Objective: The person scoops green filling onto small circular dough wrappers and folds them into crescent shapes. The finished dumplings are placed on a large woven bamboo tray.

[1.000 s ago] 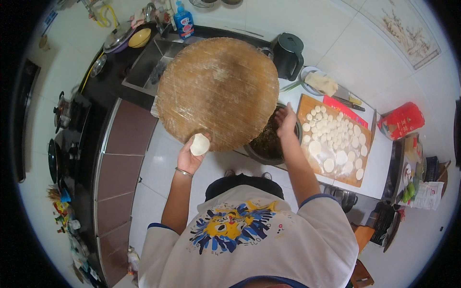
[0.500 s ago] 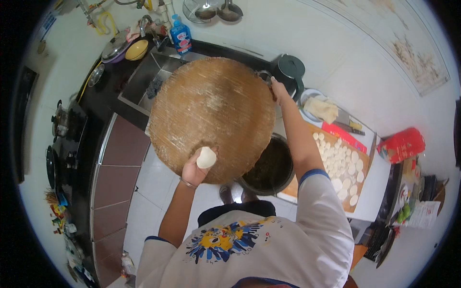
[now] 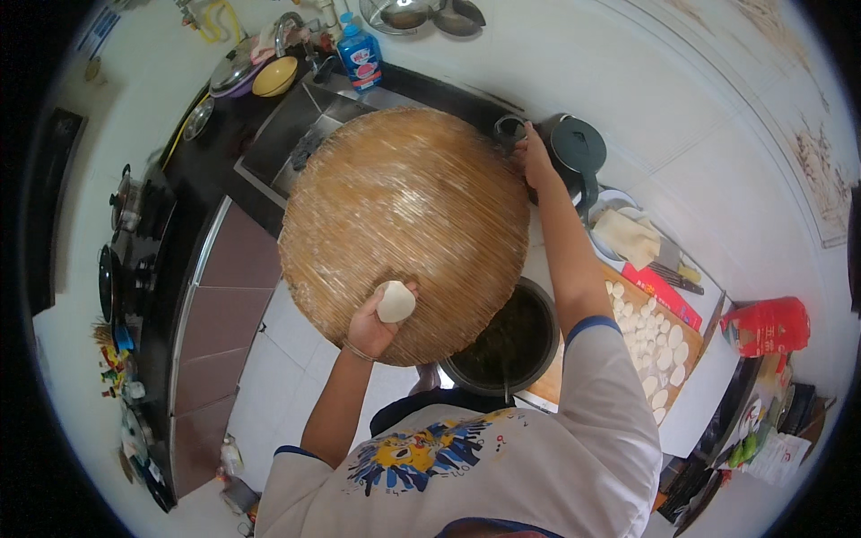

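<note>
Your left hand (image 3: 372,325) grips the near rim of the round woven tray (image 3: 404,229) with a white dough piece (image 3: 395,301) pinched on top. Your right hand (image 3: 535,157) looks closed on the far rim, beside the dark kettle (image 3: 577,154). The tray is held above the dark pot (image 3: 507,345).

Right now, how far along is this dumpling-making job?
Done: many round dough wrappers lie cut on the wooden board, and a dark pot holds green filling. In hand: both hands carry a big round woven tray, the left hand also gripping a small white dough piece, the right hand at the far rim. Left: the tray holds no finished dumplings, only flour.
</note>
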{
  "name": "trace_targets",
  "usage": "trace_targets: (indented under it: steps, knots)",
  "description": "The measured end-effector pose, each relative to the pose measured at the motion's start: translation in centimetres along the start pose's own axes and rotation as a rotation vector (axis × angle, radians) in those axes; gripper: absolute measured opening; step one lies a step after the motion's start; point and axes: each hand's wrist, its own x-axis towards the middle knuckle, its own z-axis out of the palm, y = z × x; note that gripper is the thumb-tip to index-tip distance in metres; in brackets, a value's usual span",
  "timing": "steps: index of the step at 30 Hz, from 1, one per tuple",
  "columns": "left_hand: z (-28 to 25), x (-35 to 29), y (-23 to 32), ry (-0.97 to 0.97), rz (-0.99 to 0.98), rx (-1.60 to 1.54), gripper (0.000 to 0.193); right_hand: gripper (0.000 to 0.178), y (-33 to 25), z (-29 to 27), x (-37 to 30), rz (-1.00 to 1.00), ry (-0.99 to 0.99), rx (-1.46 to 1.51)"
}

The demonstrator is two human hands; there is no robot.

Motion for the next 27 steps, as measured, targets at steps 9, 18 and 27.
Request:
trace_targets:
  steps: [9,18,27]
  knots:
    - [0.4,-0.2,0.0,0.042,-0.006,-0.009,0.039,0.068,0.3,0.7,1.2,-0.214,0.085,-0.384]
    - [-1.2,-0.8,-0.1,-0.058,-0.068,-0.010,0.039,0.050,13.3,-1.5,-16.3,-0.754,0.631,-0.734]
    - [-1.9,-4.4,0.3,-0.175,-0.159,0.007,0.041,0.031,16.4,1.0,-21.7,-0.021,0.206,0.252]
